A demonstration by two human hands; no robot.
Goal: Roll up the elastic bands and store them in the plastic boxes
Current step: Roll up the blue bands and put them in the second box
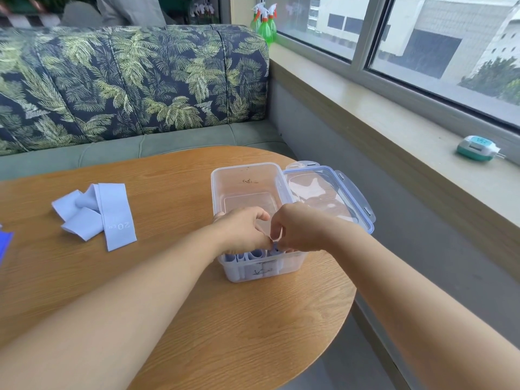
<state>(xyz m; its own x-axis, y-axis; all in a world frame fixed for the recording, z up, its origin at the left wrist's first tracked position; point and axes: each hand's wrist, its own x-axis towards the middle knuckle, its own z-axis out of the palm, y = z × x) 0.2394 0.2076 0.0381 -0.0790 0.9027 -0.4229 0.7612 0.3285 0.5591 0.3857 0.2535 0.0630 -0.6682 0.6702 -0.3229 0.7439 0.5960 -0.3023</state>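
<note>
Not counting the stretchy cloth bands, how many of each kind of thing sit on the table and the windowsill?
Plastic box: 1
Lid: 1
Green spray bottles: 3
Teal device: 1
Total: 6

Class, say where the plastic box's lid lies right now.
In the head view the clear, blue-edged lid lies at the wooden table's right edge, against the right side of the open plastic box, toward the window sill.
</note>
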